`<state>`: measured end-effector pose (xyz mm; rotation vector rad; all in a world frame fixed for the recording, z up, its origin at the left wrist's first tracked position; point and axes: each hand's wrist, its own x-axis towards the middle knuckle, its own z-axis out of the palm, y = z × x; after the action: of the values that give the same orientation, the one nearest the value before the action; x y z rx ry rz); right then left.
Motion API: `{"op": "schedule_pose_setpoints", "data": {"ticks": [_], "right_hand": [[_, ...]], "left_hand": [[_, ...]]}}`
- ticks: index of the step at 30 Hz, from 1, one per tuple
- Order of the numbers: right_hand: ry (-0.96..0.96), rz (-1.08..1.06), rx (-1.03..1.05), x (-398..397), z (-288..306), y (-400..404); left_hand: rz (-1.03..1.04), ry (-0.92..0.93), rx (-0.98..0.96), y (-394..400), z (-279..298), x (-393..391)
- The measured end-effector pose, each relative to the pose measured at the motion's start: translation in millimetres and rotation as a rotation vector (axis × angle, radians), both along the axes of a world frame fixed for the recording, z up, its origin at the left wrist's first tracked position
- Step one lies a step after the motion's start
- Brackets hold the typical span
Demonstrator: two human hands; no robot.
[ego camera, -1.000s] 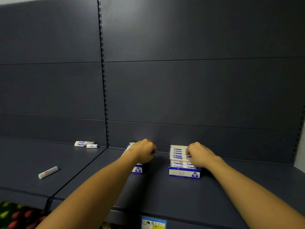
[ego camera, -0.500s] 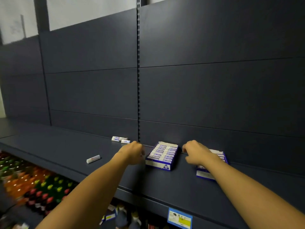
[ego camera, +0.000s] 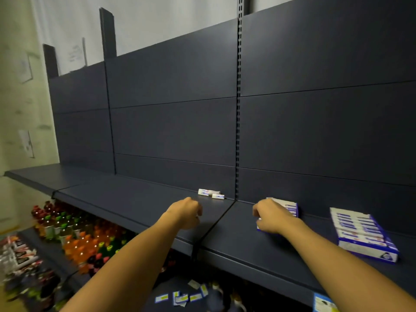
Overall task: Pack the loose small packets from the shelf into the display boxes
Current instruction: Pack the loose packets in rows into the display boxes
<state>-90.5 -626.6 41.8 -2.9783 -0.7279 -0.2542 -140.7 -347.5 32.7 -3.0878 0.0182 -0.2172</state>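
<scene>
Dark blue-grey metal shelf [ego camera: 139, 203] with two blue-and-white cardboard display boxes. The right hand [ego camera: 273, 218] rests on the nearer display box [ego camera: 290, 207], fingers curled over its front edge, its grip holding the box. The second, filled display box [ego camera: 362, 233] stands well apart to the right. The left hand [ego camera: 185, 212] hovers over the shelf with its grip curled; whether it holds anything cannot be told. Two loose white small packets [ego camera: 211, 193] lie beyond it against the back panel.

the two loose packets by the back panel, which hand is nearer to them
Left. The left hand is just in front of the loose packets; the right hand rests on a display box further right.
</scene>
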Motion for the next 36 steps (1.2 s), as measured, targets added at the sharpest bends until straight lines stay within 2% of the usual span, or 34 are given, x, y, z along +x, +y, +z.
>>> {"op": "schedule_pose_setpoints", "data": {"ticks": [16,28,36], "right_hand": [[0.051,-0.004,0.056,-13.2,-38.7,131.5],[0.023,-0.052,0.083,56.3,-44.2,171.0],[-0.03,-0.08,0.155,123.5,-32.7,192.6]], "left_hand": [[-0.061,0.038,0.054,132.3,-19.1,-14.1],[-0.11,-0.002,0.03,159.1,-33.2,54.2],[-0.136,-0.013,0.057,169.1,-18.6,124.2]]}}
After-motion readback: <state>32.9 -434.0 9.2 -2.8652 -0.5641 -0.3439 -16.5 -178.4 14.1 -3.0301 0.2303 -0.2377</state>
